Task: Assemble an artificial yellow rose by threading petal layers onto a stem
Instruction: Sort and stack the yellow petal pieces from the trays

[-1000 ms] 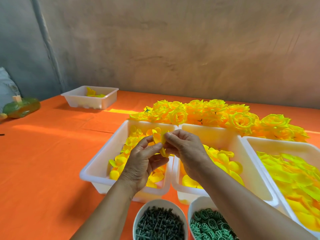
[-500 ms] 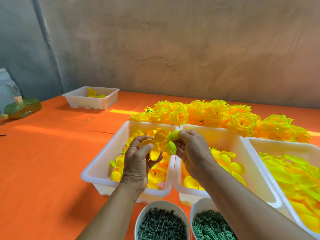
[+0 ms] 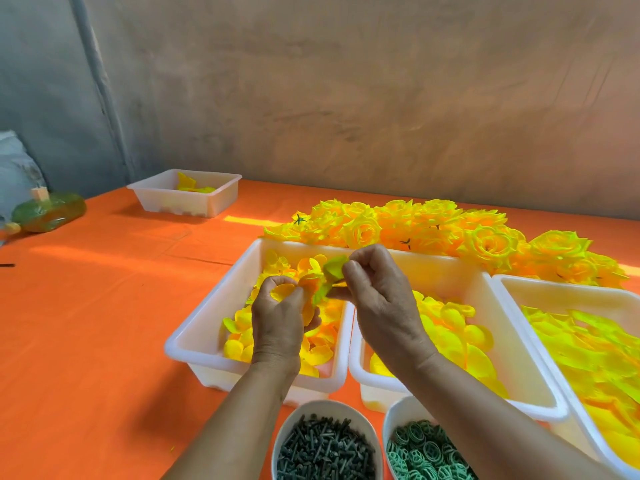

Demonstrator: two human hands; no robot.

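Note:
Both hands work above the left white petal tray (image 3: 197, 336). My left hand (image 3: 280, 317) grips a small cluster of yellow petal layers (image 3: 308, 284), its fingers curled round them. My right hand (image 3: 377, 292) pinches a yellow-green petal (image 3: 333, 268) at the cluster's right side. The stem itself is hidden inside the petals and fingers. Loose yellow petals fill the tray beneath.
Two more white trays of yellow petals (image 3: 519, 386) (image 3: 623, 299) stand to the right. A pile of finished yellow roses (image 3: 433, 226) lies behind them. A bowl of dark stems (image 3: 325, 445) and a bowl of green rings (image 3: 422, 452) sit nearest me. A small tray (image 3: 221, 199) stands far left.
The hands have drawn slightly apart and the petals have spread open between them. The right hand now pinches a petal higher up, at the cluster's right.

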